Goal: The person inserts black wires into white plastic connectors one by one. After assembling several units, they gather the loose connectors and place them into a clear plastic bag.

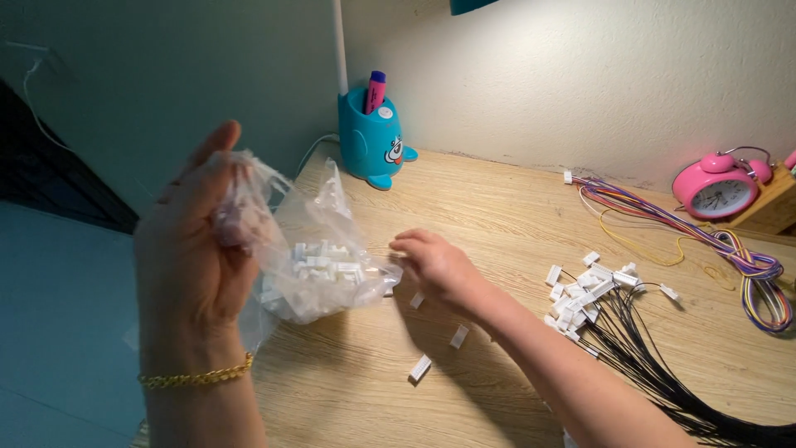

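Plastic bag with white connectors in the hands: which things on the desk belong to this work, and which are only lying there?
In the work:
left hand
right hand
plastic bag
loose white connectors
black wires with white plugs

Lying about:
pink alarm clock
blue pen holder
coloured wire bundle

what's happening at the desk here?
A person's left hand holds up a clear plastic bag of small white connector housings, bunched at its top. The right hand is at the bag's open end, fingers curled at the opening. A few loose white housings lie on the wooden desk below. To the right sits a bundle of black wires tipped with white connectors, and coloured wires beyond.
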